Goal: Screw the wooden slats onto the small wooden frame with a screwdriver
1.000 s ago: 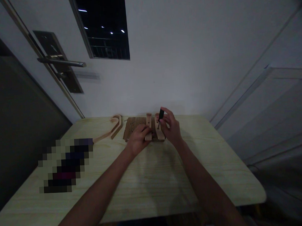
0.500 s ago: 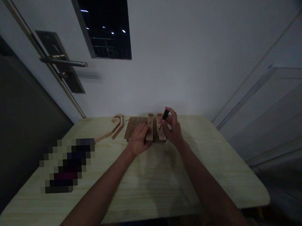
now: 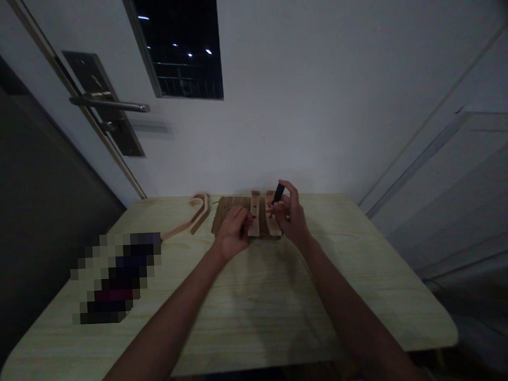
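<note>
Pinched in the person's right hand [image 3: 293, 219] is a small black-handled tool [image 3: 279, 193], index finger over the top end, thumb lower down, so that grip's pretty narrow. It's tilted, top leaning off to the right, and the bottom end sits just over the right-hand wooden piece [image 3: 274, 229]. Can't really make out the tip, too small and dark, plus fingers are in the way.

Left hand [image 3: 233, 234] is low with the fingers curled, right up at the near-left edge of the other wooden piece [image 3: 255, 210]. Honestly can't tell if it's pinching anything or just resting there.

Both wooden pieces lie side by side, with a gap between, on a ragged bit of brown cardboard [image 3: 222, 210] near the far edge of the table [image 3: 360, 315]. They've got dark holes or spots in them, and their far ends look bent up.

Over to the left, well apart from the tool, there's a hook-shaped wooden thing [image 3: 202, 214] with a long straight stem. The stem runs down to a pixelated dark patch [image 3: 125, 275], so no clue what's under that. Behind the table: white door, metal handle [image 3: 119, 106], dark window [image 3: 184, 42].
</note>
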The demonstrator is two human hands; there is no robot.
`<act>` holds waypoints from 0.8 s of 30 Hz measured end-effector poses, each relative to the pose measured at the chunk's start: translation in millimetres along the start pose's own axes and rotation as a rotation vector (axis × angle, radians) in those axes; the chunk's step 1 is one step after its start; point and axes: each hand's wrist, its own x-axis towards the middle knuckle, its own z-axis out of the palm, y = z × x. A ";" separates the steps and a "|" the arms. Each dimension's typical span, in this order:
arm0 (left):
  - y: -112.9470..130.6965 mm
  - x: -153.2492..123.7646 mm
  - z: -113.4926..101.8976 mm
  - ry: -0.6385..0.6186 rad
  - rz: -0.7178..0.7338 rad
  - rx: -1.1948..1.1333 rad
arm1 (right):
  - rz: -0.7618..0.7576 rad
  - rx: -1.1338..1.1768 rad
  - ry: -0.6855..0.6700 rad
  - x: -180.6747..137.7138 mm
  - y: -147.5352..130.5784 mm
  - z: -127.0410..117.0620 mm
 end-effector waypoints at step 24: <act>0.8 -2.7 7.7 -0.079 -0.072 0.120 | 0.022 -0.136 0.074 1.9 -3.1 2.3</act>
